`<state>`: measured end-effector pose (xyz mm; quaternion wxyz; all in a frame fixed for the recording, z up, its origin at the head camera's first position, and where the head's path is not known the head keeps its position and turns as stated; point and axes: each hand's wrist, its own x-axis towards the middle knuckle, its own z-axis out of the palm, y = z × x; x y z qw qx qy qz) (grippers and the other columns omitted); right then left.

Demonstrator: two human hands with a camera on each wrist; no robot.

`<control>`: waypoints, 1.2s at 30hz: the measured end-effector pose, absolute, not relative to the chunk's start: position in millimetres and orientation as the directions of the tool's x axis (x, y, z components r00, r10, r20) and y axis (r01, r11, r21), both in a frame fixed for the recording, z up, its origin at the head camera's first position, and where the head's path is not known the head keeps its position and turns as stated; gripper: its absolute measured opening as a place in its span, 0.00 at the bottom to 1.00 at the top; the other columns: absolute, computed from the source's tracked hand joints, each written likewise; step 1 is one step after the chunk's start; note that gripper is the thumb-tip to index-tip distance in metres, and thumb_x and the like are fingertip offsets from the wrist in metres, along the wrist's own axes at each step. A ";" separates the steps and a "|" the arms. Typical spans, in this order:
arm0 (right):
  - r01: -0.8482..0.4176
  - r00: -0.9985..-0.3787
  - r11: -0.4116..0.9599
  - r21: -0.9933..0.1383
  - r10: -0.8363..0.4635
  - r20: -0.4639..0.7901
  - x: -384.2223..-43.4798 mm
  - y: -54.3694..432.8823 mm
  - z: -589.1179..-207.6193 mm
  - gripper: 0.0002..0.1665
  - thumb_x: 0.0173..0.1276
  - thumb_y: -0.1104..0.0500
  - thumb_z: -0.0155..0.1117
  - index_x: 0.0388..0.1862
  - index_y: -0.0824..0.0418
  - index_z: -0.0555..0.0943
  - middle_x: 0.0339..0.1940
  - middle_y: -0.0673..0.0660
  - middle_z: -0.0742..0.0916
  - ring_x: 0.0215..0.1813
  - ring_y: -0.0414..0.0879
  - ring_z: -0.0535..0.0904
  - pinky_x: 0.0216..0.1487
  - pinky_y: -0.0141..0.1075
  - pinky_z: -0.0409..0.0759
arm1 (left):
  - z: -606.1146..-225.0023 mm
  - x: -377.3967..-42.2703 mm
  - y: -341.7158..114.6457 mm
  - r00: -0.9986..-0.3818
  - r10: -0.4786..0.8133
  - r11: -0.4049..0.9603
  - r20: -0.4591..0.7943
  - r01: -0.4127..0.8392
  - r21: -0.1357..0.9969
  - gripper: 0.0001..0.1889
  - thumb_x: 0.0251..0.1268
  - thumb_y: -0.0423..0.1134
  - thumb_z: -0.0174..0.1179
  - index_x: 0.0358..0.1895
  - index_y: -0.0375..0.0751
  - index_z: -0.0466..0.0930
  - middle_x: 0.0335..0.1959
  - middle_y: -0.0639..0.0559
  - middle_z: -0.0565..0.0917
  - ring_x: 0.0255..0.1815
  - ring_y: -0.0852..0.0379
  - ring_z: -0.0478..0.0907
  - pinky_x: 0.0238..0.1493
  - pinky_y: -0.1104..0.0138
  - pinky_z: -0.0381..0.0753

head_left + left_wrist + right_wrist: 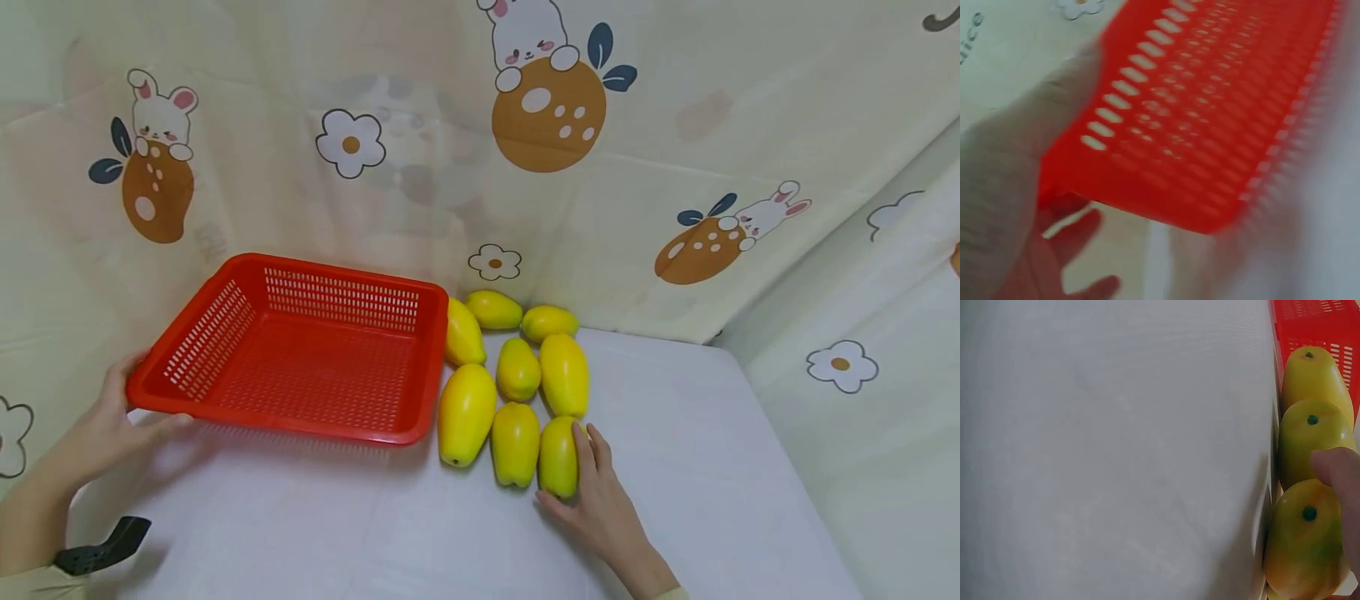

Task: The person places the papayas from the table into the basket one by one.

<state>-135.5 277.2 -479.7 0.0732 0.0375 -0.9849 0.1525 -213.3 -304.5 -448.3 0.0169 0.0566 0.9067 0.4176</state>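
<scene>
In the head view, a red perforated plastic basket [315,350] stands at the left with nothing in it. My left hand [123,425] grips its front left corner, thumb along the front rim. The left wrist view shows the slotted basket wall [1166,125] up close, blurred, beside that hand [1016,169]. Right of the basket lie several yellow mangoes [467,415] in close rows. My right hand [596,504] holds the front right mango [557,458], thumb at its near end and fingers along its right side. In the right wrist view, the thumb [1338,472] lies over the row.
A white cloth covers the table [675,467]. Behind stands a cream curtain [420,208] printed with rabbits, fruit and flowers, and it continues down the right side. A black strap [105,546] sits on the left wrist.
</scene>
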 end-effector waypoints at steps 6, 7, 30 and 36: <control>-0.055 -0.995 0.949 -0.312 -0.026 0.095 -139.4 277.6 -477.9 0.65 0.50 0.38 0.73 0.75 0.59 0.45 0.73 0.65 0.55 0.62 0.62 0.72 0.52 0.54 0.79 | -431.8 -226.3 -308.2 -0.971 0.211 0.700 -0.112 0.071 0.710 0.64 0.54 0.49 0.67 0.73 0.43 0.16 0.69 0.22 0.44 0.61 0.25 0.52 0.46 0.36 0.76; -0.053 -0.995 0.949 -0.312 -0.025 0.094 -140.3 277.0 -478.0 0.65 0.50 0.38 0.73 0.75 0.59 0.45 0.73 0.65 0.55 0.63 0.62 0.72 0.53 0.54 0.79 | -429.5 -228.3 -309.3 -0.965 0.233 0.699 -0.124 0.077 0.711 0.65 0.54 0.49 0.68 0.73 0.42 0.15 0.69 0.22 0.44 0.61 0.25 0.53 0.45 0.38 0.78; -0.058 -0.998 0.960 -0.272 -0.047 0.048 -148.8 270.9 -478.7 0.73 0.47 0.39 0.75 0.76 0.64 0.38 0.72 0.68 0.54 0.64 0.64 0.68 0.61 0.56 0.73 | -414.7 -238.4 -312.0 -0.935 0.273 0.610 -0.227 -0.015 0.793 0.60 0.55 0.47 0.67 0.73 0.43 0.22 0.66 0.28 0.51 0.62 0.30 0.54 0.41 0.52 0.84; -0.109 -0.994 0.967 -0.232 -0.102 0.041 -148.1 267.1 -473.3 0.74 0.47 0.44 0.73 0.74 0.70 0.33 0.74 0.73 0.49 0.71 0.67 0.57 0.67 0.59 0.65 | -415.7 -238.0 -317.2 -0.930 0.276 0.630 -0.242 -0.014 0.776 0.61 0.56 0.48 0.67 0.73 0.41 0.20 0.64 0.28 0.54 0.61 0.31 0.56 0.42 0.54 0.83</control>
